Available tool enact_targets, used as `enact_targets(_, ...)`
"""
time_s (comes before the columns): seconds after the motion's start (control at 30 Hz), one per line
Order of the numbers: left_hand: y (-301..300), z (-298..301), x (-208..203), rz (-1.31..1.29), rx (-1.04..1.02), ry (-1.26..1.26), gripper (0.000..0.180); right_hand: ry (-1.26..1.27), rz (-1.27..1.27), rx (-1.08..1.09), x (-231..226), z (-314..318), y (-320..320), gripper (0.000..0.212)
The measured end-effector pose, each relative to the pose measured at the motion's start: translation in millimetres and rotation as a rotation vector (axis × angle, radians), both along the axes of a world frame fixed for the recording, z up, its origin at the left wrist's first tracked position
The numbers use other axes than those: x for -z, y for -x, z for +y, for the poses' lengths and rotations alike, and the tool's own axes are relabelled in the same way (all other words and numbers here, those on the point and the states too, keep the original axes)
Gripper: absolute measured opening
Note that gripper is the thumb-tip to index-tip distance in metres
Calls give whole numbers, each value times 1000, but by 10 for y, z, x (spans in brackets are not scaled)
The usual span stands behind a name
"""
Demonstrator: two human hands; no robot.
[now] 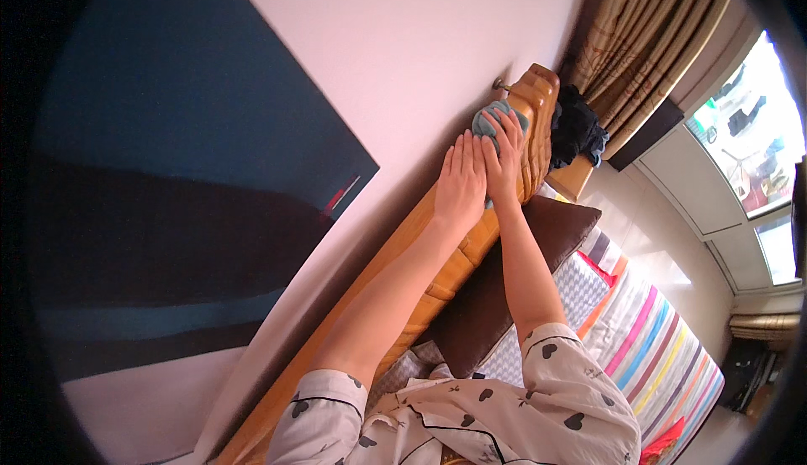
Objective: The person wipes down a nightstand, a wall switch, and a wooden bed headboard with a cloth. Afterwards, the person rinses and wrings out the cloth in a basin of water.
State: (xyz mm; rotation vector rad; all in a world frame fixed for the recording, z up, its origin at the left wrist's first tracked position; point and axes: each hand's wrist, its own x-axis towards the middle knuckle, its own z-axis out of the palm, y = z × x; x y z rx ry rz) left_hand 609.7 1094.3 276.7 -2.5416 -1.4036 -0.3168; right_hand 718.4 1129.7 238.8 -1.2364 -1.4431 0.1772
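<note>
A blue-grey cloth lies bunched on the top edge of a carved wooden headboard, close to its far end. My right hand presses over the cloth, its fingers curved onto the folds. Beside it and touching it, my left hand rests on the headboard's top with its fingers stretched out flat. A small bit of the cloth shows below the hands, so part of it is hidden under them.
Pale wall with a large dark panel runs along the left. Right of the headboard are a brown pillow and a striped bedspread. Dark clothes hang past the headboard's end, near a brown curtain and a bright window.
</note>
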Motion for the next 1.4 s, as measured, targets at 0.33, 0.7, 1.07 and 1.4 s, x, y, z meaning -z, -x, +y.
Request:
enact_targets(0.33, -63, 205, -23, -47, 64, 53, 101, -16, 137, 63, -15, 286, -152, 37)
enact_targets(0.7, -70, 122, -229, -71, 31, 299, 99, -186, -27, 272, -239, 725, -382, 30)
enact_targets(1.07, -8, 165, -254, -110, 48, 353, 103, 347, -379, 538, -354, 1110, -477, 40)
enact_targets(1.4, 41, 176, -239, -135, 34, 387, 104, 282, -307, 565, -304, 1153, -490, 33)
